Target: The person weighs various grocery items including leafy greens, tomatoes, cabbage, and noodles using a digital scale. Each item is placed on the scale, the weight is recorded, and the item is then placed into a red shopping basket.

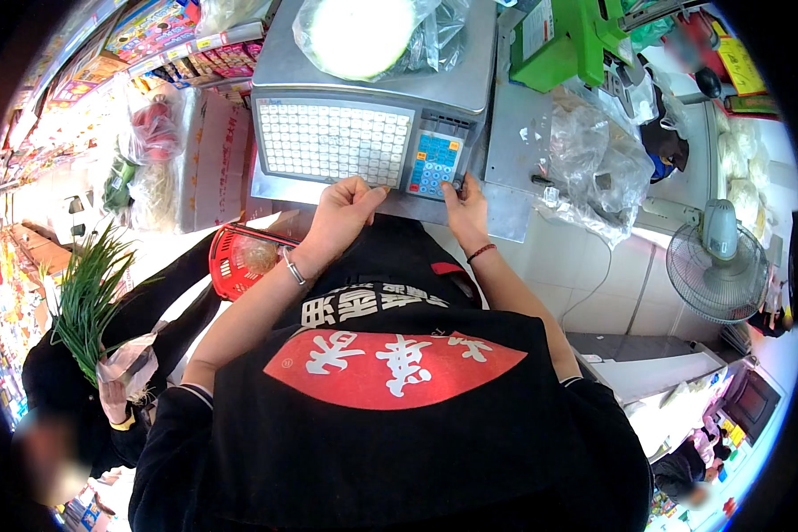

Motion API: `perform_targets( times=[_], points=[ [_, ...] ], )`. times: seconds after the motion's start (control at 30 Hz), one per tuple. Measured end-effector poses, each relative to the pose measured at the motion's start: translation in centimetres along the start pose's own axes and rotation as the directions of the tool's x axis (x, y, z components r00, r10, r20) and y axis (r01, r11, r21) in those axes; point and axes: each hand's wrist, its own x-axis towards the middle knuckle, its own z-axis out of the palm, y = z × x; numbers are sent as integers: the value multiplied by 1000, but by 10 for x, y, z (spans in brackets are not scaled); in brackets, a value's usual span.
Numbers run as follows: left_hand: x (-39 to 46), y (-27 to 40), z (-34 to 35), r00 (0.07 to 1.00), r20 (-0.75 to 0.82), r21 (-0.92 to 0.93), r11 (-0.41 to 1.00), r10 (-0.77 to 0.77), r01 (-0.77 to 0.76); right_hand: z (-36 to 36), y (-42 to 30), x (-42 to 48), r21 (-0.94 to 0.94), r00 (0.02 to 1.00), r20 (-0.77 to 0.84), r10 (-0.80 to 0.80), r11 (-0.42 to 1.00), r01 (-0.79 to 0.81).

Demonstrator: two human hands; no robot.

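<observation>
A label-printing scale (449,123) stands in front of me, with a wide panel of white keys (336,143) and a blue number keypad (435,163). My left hand (351,209) is curled at the panel's front edge, thumb against the fingers; nothing shows in its grasp. At the keypad's lower right corner is my right hand (467,209), thumb by the bottom keys and fingers apart at the scale's side. On the metal weighing plate (276,63) lies a clear plastic bag (439,43) around a round, pale, green-rimmed item (362,36), its surface washed out by glare.
A green bag-sealing device (558,46) and crumpled plastic bags (595,159) lie right. A fan (718,266) stands farther right. At left are a carton (216,159), bagged produce (153,133), a red basket (229,263) and a person holding leafy greens (93,299).
</observation>
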Motion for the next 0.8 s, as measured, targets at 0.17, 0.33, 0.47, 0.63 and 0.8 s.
perform_targets(
  times=[0.17, 0.33, 0.47, 0.63, 0.8],
  points=[
    [3, 3, -2, 1000, 1, 21, 1000, 6, -6, 15, -19, -10, -487, 986, -99, -132, 871, 67],
    [2, 2, -1, 1000, 0, 20, 1000, 10, -10, 24, -45, -10, -425, 983, -171, -59, 905, -20],
    [3, 10, 2, 996, -5, 79, 993, 89, -88, 31, -61, 9, -381, 944, -290, -158, 924, 37],
    [23, 58, 7, 712, -73, 520, 636, 698, -570, 38, -53, 18, -443, 921, -334, -199, 896, 33],
    [60, 144, 6, 422, 82, 861, 149, 903, -485, 15, -68, -1, -388, 743, -405, -533, 836, 388]
  ],
)
